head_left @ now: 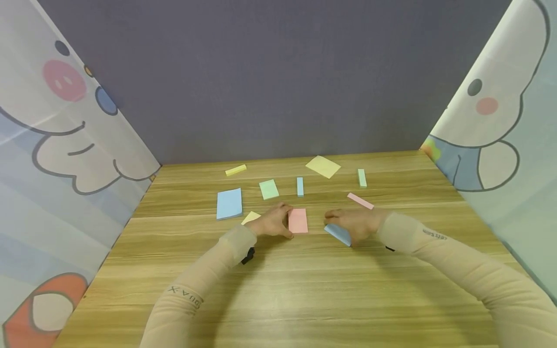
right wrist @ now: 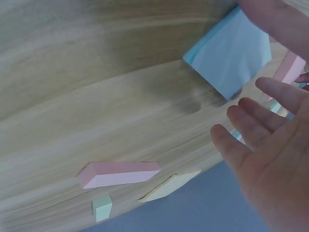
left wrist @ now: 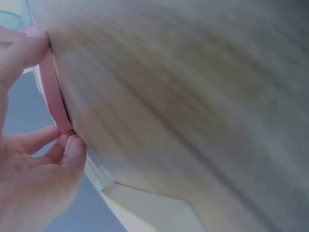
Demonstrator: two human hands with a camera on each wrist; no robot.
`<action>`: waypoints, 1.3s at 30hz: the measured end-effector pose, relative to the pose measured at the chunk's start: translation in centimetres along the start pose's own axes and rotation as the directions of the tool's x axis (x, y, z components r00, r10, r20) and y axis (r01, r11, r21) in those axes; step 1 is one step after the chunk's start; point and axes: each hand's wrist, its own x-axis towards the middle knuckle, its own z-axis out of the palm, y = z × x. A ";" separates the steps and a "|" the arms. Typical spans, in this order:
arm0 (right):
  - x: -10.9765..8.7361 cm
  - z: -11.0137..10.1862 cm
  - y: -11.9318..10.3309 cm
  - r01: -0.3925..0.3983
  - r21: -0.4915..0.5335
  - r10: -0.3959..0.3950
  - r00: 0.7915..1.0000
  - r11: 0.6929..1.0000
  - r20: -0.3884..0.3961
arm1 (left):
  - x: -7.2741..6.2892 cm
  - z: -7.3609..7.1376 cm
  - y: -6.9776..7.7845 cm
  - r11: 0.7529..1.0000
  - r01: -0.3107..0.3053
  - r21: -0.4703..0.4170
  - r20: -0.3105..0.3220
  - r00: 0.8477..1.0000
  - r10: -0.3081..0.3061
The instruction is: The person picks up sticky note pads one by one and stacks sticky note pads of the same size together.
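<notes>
A pink sticky note pad (head_left: 298,221) lies near the middle of the wooden table. My left hand (head_left: 273,220) grips its left side; the left wrist view shows thumb and fingers at opposite ends of the pink pad (left wrist: 54,96). To the right, my right hand (head_left: 354,223) is over a blue sticky note pad (head_left: 338,235), covering part of it. In the right wrist view, this hand's fingers (right wrist: 241,121) are spread and extended beside the blue pad (right wrist: 231,58), and the thumb overlaps its upper corner. Whether the thumb touches it I cannot tell.
Behind the hands lie a larger blue pad (head_left: 229,204), a green pad (head_left: 269,189), a yellow pad (head_left: 323,166), and narrow yellow (head_left: 236,170), blue (head_left: 300,186), green (head_left: 362,178) and pink strips (head_left: 360,201). A yellow pad (head_left: 251,218) is partly hidden by my left hand.
</notes>
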 end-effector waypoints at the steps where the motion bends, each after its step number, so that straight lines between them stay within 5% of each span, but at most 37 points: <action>1: 0.0 0.1 0.0 -0.004 -0.003 0.004 1.000 1.000 0.007 | 0.0 0.0 0.0 1.000 0.000 0.000 0.000 1.000 0.000; 39: 1.2 0.5 1.3 0.014 0.043 -0.010 0.996 0.999 -0.086 | 0.5 0.4 -0.7 1.000 -0.004 -0.016 -0.017 1.000 0.003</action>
